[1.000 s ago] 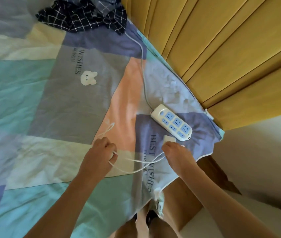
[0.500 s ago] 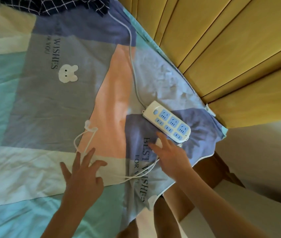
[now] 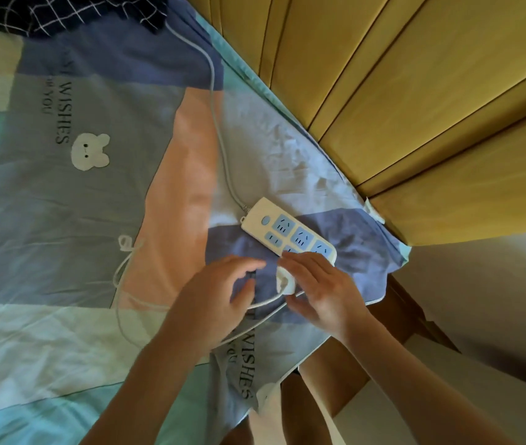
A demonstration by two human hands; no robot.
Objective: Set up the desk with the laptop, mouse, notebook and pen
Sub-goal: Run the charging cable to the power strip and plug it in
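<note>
Both hands [image 3: 213,293] [image 3: 325,290] low, close together, fingers curled.

Right hand [image 3: 325,293] on white plug [image 3: 285,281], beside power strip [image 3: 287,231], on bedsheet [image 3: 78,203]

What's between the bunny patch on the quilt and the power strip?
In the head view, between the bunny patch and the power strip lies only quilt, crossed near the strip by the strip's grey cord.

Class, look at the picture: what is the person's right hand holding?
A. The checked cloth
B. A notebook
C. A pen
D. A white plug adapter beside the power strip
D: the right hand grips the white plug adapter just below the power strip on the bedsheet.
</note>
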